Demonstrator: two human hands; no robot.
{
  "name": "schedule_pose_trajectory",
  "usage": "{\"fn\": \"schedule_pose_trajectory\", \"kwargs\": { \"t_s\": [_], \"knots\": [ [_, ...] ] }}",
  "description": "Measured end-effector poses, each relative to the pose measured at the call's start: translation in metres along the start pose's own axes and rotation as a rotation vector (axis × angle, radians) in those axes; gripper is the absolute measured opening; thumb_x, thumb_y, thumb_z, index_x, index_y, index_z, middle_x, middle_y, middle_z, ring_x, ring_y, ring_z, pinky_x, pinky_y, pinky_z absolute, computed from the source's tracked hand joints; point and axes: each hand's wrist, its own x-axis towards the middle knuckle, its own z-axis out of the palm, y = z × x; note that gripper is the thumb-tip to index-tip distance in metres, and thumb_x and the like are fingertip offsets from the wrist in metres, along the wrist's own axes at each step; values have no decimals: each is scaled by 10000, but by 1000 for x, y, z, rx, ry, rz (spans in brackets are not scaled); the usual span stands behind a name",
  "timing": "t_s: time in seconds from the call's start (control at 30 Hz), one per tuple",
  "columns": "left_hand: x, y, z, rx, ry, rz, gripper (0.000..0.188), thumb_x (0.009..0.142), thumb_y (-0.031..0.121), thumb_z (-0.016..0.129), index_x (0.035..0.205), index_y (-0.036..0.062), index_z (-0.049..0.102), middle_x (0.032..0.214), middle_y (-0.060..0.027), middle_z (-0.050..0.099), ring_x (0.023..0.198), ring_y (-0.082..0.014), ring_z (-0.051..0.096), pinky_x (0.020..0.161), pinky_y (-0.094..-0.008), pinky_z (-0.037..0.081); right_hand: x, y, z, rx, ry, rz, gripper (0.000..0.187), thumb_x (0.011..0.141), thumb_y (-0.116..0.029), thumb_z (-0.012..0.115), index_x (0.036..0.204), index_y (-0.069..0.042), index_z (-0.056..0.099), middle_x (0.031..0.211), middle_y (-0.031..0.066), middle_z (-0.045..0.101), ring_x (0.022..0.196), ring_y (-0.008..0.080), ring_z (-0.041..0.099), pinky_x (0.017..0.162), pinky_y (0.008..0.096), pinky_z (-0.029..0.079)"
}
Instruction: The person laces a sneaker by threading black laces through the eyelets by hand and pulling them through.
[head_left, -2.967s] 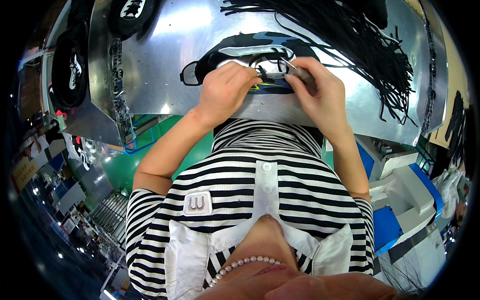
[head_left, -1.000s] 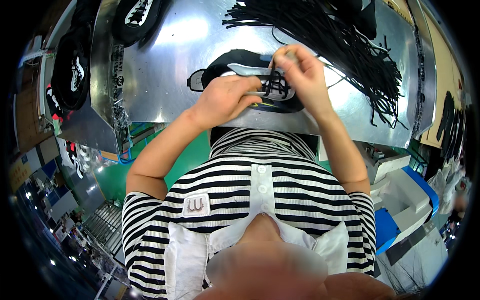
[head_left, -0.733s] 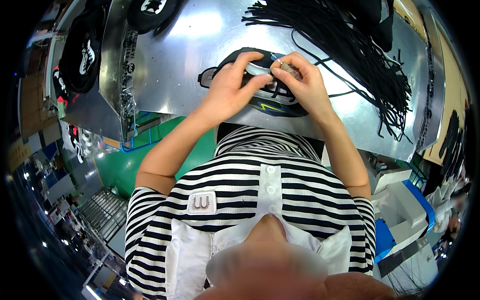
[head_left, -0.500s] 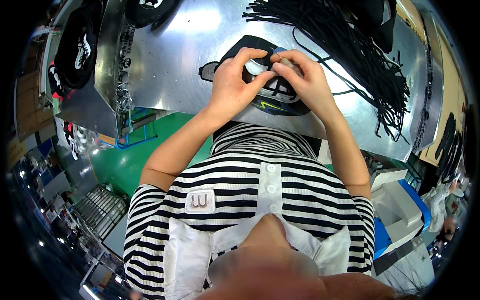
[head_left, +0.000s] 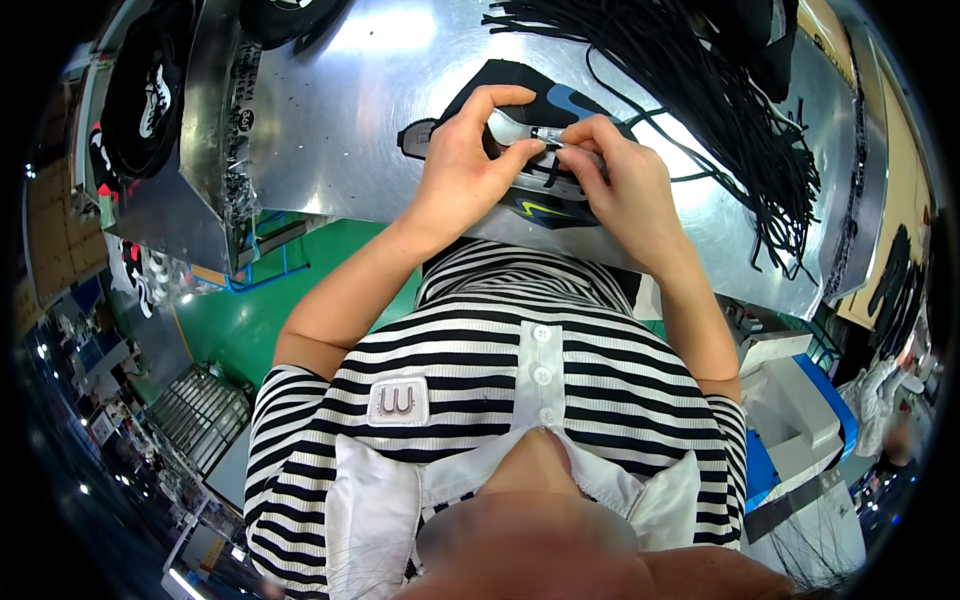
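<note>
A black shoe upper (head_left: 505, 78) with a blue patch and a yellow-green zigzag lies on the metal table in front of me, its white-grey lining partly showing. My left hand (head_left: 468, 165) curls over its left side, thumb and index finger closed on the edge of the opening. At the eyelets, the thumb and fingertips of my right hand (head_left: 625, 180) pinch together close to the left thumb. A short piece of black shoelace (head_left: 552, 172) shows below the fingertips. The pinched end is mostly hidden.
A large bundle of black laces (head_left: 715, 110) spreads over the right of the metal table (head_left: 330, 150). Black shoe pieces (head_left: 290, 18) lie at the far left, beside a metal side panel (head_left: 205, 165). A white and blue machine (head_left: 795, 420) stands at my lower right.
My right hand has moved slightly down and turned, uncovering the blue patch on the upper. The left hand stays at the opening's edge, its thumb and index finger little changed.
</note>
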Motion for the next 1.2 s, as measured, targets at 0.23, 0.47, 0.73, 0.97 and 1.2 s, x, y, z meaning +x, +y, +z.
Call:
{"fn": "schedule_pose_trajectory", "kwargs": {
  "t_s": [0.23, 0.47, 0.73, 0.97, 1.2],
  "knots": [
    [-4, 2, 8, -180, -86, 29, 411, 913, -21, 627, 1313, 26, 542, 1037, -18, 654, 822, -38, 589, 694, -195, 480, 8, -2, 0, -205, -4, -97, 270, 888, -138, 663, 1085, 6, 545, 718, 139, 682, 664, 301, 683, 588, 389, 514],
    [6, -5, 2, -338, -81, -48, 375, 934, 51, 568, 1308, 59, 549, 841, -28, 630, 706, -57, 539, 647, -239, 456, 13, 0, -11, -264, -22, -163, 284, 874, -133, 663, 1111, -14, 562, 732, 147, 677, 689, 329, 678, 607, 411, 519],
    [17, 4, -2, -100, -105, -42, 468, 873, -7, 691, 1313, 43, 536, 1014, -52, 661, 850, -65, 607, 745, -205, 490, 2, 37, 11, 275, 360, 56, 164, 950, -105, 627, 1096, -31, 637, 857, 107, 719, 736, 178, 702, 648, 280, 535],
    [15, 8, 0, -42, -74, -50, 400, 904, 41, 680, 1287, 44, 568, 931, -18, 643, 788, -41, 585, 684, -190, 469, -3, 30, 2, 253, 298, 25, 112, 929, -129, 657, 1008, -54, 633, 806, 93, 702, 690, 201, 693, 620, 282, 521],
    [13, 6, 8, -222, -28, 34, 365, 922, 37, 643, 1281, 54, 577, 808, 10, 639, 719, -24, 589, 617, -179, 447, -3, 8, -18, 21, 122, -70, 112, 904, -166, 669, 938, -67, 628, 777, 78, 701, 637, 251, 667, 565, 341, 495]
  ]
}}
